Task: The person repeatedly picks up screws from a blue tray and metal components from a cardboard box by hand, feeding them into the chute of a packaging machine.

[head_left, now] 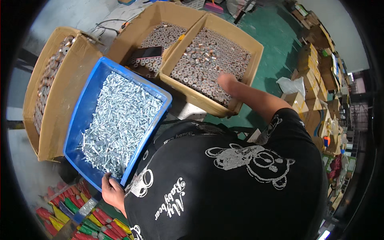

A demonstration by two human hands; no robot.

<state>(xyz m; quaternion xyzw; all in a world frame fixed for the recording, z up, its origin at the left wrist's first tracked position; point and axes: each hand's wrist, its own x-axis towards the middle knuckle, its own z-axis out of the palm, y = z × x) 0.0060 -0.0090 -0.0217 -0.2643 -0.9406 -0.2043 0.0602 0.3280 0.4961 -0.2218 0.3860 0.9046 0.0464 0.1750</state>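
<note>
My right hand (227, 82) reaches into the right cardboard box (256, 52), down at a mass of small cylindrical pieces (192, 74) with round holes in their ends. Its fingers are curled and partly hidden, so what they hold cannot be made out. At the near corner of a blue plastic bin (72, 124), my left hand (114, 195) has its thumb and fingers drawn together over the rim. The fingertips meet the heap of short shiny metal pins (120, 120), but I cannot see what is between them.
A second box (138, 26) adjoins on the left, with a dark phone (148, 53) on its cylinders. Another carton (60, 100) stands tilted left of the bin. Red, yellow and green bundles (96, 224) lie at lower left. Stacked cartons (314, 76) line the right side beyond green floor.
</note>
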